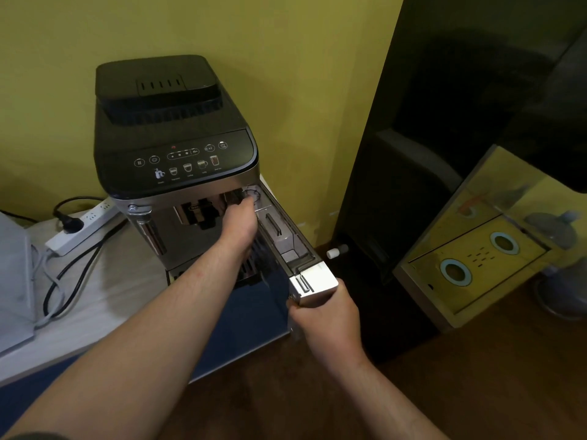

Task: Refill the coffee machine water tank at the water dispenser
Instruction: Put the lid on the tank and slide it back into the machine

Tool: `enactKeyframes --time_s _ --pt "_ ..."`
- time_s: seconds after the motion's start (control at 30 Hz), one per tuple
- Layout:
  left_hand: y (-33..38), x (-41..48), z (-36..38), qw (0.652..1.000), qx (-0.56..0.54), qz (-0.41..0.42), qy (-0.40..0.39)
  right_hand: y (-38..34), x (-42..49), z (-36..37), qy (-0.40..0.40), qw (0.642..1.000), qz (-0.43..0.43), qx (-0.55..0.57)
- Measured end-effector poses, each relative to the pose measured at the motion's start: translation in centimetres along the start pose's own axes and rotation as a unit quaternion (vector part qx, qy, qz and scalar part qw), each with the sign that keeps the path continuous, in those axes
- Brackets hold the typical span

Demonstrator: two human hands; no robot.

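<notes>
clear water tank [286,246], half out of coffee machine [178,154]

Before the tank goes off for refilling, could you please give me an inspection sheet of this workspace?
Surface: light table with a blue front edge, carrying the coffee machine.
Job's things: water tank partway out of the machine's right side; what looks like the water dispenser stands to the right.
Clutter: grey flat object at the table's left edge.
Hands: right hand grips the tank's front end; left hand is against the machine's front by the tank slot, finger hold unclear.
Cables: white power strip with a black plug in it; cables loop across the table.
Surroundings: yellow wall, dark cabinet, wooden floor.
</notes>
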State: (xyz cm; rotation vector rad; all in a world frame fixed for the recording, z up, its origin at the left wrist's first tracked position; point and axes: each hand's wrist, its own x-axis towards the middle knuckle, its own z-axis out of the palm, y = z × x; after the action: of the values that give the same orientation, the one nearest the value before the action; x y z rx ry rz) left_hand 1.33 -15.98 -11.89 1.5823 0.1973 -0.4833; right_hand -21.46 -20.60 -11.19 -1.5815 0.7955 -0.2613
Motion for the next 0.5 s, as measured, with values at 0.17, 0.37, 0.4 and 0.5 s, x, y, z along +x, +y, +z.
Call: enactKeyframes --time_s 0.17,0.37,0.4,0.5 --pt "-0.7 1.2 -0.1 1.000 -0.025 -0.008 0.007 0.1 0.9 0.5 -0.004 1.000 -0.003 -0.006" --pt "-0.4 0.7 0.0 0.999 -0.037 -0.012 0.015 0.5 1.2 1.5 0.007 1.000 -0.010 -0.007" --pt "-0.5 0.8 0.0 0.999 -0.037 -0.012 0.013 0.5 1.2 1.6 0.008 1.000 -0.012 -0.006" --pt "-1.4 2.1 0.1 0.999 -0.049 -0.012 0.010 0.6 1.1 1.8 0.017 1.000 -0.018 -0.006"
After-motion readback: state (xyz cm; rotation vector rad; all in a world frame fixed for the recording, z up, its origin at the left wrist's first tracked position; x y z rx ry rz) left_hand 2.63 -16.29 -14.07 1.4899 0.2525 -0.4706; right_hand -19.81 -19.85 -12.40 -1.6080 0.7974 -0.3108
